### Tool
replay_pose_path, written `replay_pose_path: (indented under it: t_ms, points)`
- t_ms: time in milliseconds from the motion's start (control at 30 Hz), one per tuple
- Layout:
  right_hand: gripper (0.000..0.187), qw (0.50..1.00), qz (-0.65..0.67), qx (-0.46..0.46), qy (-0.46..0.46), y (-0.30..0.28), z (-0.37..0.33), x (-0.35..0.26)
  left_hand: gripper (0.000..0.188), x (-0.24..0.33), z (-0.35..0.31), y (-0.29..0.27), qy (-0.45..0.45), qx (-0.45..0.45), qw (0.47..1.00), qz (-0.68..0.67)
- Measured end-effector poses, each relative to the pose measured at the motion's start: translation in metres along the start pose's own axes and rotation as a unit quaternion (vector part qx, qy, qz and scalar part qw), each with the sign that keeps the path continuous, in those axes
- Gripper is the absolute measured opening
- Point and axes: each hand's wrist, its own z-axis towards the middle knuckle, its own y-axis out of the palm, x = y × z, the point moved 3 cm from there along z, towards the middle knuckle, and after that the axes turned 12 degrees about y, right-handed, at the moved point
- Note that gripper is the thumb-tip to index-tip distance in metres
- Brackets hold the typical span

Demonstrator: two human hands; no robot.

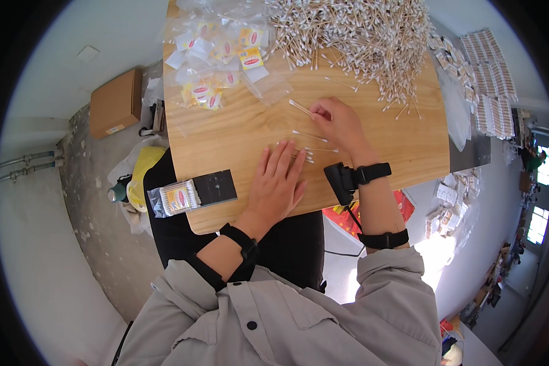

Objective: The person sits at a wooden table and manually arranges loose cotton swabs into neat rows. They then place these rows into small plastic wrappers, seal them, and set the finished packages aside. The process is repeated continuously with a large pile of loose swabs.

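Between the thumb and fingers of my right hand (340, 124) are pinched a couple of cotton swabs (299, 107), their white tips sticking out to the left. My left hand (274, 188) lies flat on the wooden table (226, 146), fingers stretched out, palm down. Several loose cotton swabs (314, 135) rest just right of its fingertips, some partly hidden by them. Left of that hand, a clear bag packed with cotton swabs (178, 199) sits at the table's edge, overlapping a black flat holder (218, 188).
A big heap of cotton swabs (354, 36) covers the far right of the table. Clear plastic bags with yellow cards (210, 55) pile up at the far left. Stacked packs (488, 79) stand beyond the right edge. A cardboard box (116, 104) is on the floor at left.
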Motion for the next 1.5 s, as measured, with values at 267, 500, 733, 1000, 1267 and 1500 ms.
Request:
replay_pose_path:
  t_ms: [267, 500, 733, 1000, 1267, 1500]
  points:
    - [0.013, 0.999, 0.04, 0.017, 0.013, -0.008, 0.005, 0.012, 0.064, 0.0, 0.0, -0.001, 0.0, -0.002, 1.0, 0.0]
    - [0.019, 0.991, 0.071, -0.116, -0.019, -0.001, -0.026, -0.001, 0.069, 0.0, -0.002, -0.002, -0.007, -0.002, 1.0, -0.002]
    - [0.024, 0.955, 0.205, 0.205, 0.057, -0.003, -0.086, 0.038, 0.095, -0.001, 0.021, -0.019, -0.03, -0.039, 0.999, 0.005]
    - [0.013, 0.979, 0.119, 0.135, 0.096, 0.011, -0.105, 0.025, 0.099, -0.032, 0.029, -0.014, 0.004, -0.059, 0.998, 0.002]
    - [0.02, 0.972, 0.139, 0.176, 0.07, 0.028, -0.104, 0.003, 0.098, -0.011, 0.012, -0.009, -0.024, -0.035, 0.999, 0.013]
    - [0.04, 0.895, 0.375, 0.224, 0.088, 0.062, -0.099, 0.003, 0.107, -0.013, 0.009, -0.004, -0.057, -0.021, 0.997, -0.039]
